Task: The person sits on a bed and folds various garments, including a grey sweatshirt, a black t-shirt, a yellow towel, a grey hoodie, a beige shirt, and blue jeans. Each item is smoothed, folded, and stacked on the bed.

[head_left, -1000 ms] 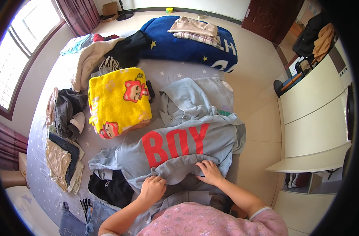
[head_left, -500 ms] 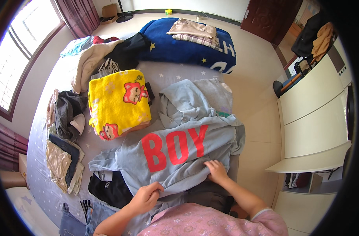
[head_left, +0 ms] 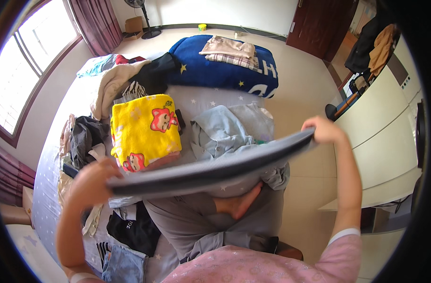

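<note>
A light blue-grey hooded sweatshirt (head_left: 220, 125) is stretched between my two hands by its hem. The ribbed hem band (head_left: 215, 170) is pulled into a taut, slanting strip above my lap, higher at the right. My left hand (head_left: 93, 184), blurred by motion, is closed round the band's left end. At the other end, my right hand (head_left: 323, 129) grips the band beyond the bed's right side. The hood part lies on the bed farther away. The red lettering on the front is now hidden. Under the strip show my crossed legs in grey trousers (head_left: 187, 212) and a bare foot (head_left: 241, 203).
A folded yellow blanket (head_left: 142, 125) lies left of the hood. A blue blanket (head_left: 192, 70) bears folded clothes (head_left: 227, 47) at the far end. Dark garments (head_left: 85, 137), a black garment (head_left: 135, 226) and jeans (head_left: 125, 264) lie at left. A white cabinet (head_left: 376, 141) stands at right.
Both hands have lifted the sweatshirt's hem off my lap and moved far apart, drawing it taut. The front panel no longer lies flat, and my legs and foot have come into view.
</note>
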`<act>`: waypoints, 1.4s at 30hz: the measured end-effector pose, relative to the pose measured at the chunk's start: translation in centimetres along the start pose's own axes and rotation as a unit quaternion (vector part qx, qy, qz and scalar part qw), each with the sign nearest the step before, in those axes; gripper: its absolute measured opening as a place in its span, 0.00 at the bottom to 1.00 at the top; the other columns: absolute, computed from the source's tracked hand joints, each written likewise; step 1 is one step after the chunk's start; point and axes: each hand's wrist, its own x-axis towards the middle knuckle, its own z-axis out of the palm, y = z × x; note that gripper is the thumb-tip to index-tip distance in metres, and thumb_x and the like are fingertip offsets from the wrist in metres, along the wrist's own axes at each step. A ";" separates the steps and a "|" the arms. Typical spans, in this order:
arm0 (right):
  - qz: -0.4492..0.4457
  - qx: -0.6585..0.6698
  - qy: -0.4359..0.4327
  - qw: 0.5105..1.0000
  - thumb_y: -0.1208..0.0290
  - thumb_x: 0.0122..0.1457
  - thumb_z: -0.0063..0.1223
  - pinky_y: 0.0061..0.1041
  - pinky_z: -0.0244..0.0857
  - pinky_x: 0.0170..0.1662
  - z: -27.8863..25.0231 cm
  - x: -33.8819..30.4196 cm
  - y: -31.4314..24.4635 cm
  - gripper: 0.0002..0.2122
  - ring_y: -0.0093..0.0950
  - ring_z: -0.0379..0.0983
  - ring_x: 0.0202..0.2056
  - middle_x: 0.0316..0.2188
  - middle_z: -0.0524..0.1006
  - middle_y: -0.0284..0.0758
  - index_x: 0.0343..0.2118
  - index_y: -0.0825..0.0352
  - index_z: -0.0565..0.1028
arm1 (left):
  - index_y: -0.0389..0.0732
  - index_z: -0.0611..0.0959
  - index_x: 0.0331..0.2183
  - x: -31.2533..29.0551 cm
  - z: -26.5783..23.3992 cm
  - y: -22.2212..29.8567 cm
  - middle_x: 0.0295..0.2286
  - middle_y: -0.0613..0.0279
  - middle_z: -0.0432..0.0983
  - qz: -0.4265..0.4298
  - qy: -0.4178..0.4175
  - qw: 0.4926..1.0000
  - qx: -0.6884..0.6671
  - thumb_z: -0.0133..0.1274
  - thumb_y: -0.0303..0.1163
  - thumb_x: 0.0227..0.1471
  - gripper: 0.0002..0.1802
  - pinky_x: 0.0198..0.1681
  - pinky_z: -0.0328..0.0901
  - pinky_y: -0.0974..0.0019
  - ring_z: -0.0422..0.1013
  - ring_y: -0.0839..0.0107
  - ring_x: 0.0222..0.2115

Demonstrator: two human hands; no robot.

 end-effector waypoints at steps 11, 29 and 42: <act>-0.175 -0.155 0.549 0.802 0.59 0.54 0.52 0.25 0.66 0.43 -21.4 -0.7 -15.2 0.19 0.27 0.71 0.37 0.36 0.75 0.34 0.46 0.63 0.69 | 0.36 0.74 0.41 -4.3 -21.4 -11.1 0.34 0.55 0.73 -0.210 0.482 0.849 0.055 0.52 0.30 0.40 0.21 0.42 0.64 0.66 0.69 0.64 0.37; -0.051 -0.074 -0.219 0.972 0.81 0.37 0.45 0.31 0.64 0.43 15.8 -10.3 2.7 0.19 0.39 0.69 0.39 0.33 0.73 0.41 0.36 0.62 0.78 | 0.47 0.76 0.42 -8.7 21.7 6.1 0.27 0.62 0.74 0.178 -0.185 0.953 -0.160 0.49 0.36 0.41 0.21 0.32 0.68 0.64 0.73 0.64 0.30; 0.275 0.390 -0.010 0.879 0.58 0.56 0.47 0.28 0.68 0.31 25.2 0.8 14.7 0.15 0.27 0.71 0.33 0.34 0.73 0.35 0.41 0.62 0.70 | 0.42 0.77 0.40 1.4 21.5 6.4 0.32 0.55 0.74 0.049 -0.011 0.955 -0.293 0.52 0.36 0.46 0.17 0.37 0.65 0.61 0.70 0.58 0.33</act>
